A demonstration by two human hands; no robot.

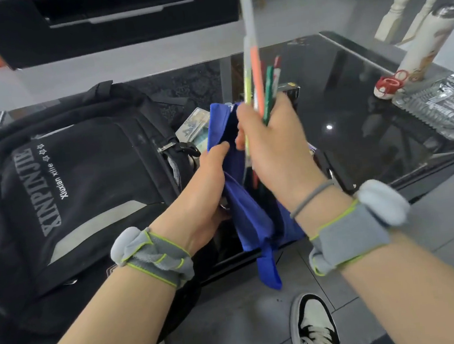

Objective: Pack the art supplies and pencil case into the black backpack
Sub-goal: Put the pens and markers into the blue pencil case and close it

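A black-and-white sneaker (313, 328) stood on the grey floor nearest the camera. Above it, the left hand (208, 190) gripped the blue pencil case (248, 214) by its left side, thumb laid along the fabric, while a strap of the case dangled below the glass table's edge (429, 159). The right hand (274, 150) was curled round a bundle of pencils (260, 84) (blurred, tips pointing up), their lower ends at the case's open mouth. The black backpack (63, 194) lay flat on the table just left of the case. Farther right sat a red-and-white trinket (387, 85) and a clear glass ashtray (440, 104).
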